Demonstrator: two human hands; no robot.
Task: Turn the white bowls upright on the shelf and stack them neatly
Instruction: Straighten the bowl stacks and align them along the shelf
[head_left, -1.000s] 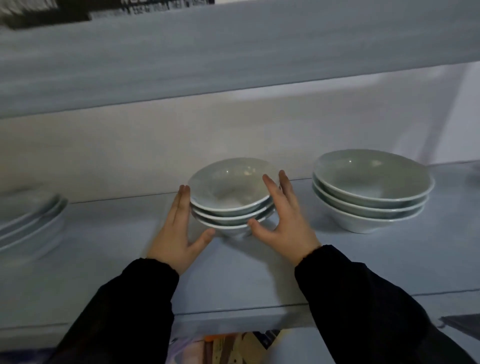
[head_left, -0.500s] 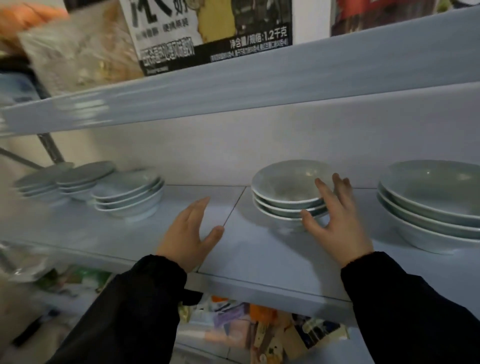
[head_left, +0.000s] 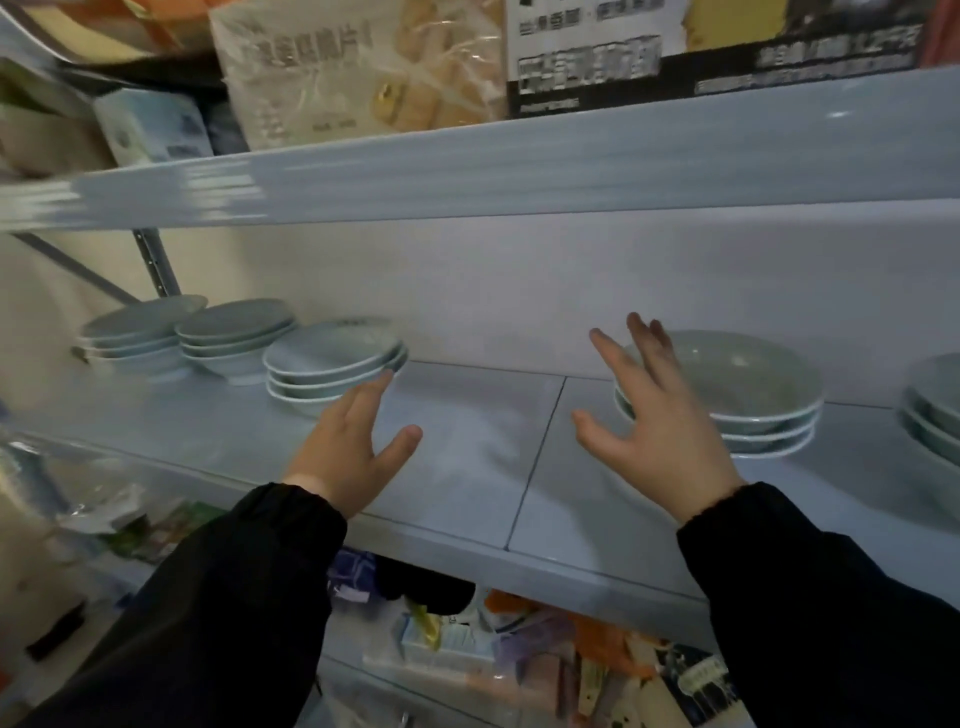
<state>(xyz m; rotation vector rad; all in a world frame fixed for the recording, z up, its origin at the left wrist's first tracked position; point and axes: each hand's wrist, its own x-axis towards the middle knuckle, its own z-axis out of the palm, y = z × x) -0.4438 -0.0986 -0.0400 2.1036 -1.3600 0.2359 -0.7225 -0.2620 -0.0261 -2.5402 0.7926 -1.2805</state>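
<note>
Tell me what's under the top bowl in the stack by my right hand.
Two more upright bowls nest under the top bowl, resting on the shelf. The right hand covers the stack's left edge; the lower bowls' insides are hidden.

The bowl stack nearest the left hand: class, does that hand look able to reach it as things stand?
Probably yes: the open left hand is right beside the bowl stack, with nothing seen between them.

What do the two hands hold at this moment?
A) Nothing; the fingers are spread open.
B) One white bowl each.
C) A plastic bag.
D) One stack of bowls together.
A: the left hand and the right hand both show spread fingers that curl round nothing over the shelf.
</note>
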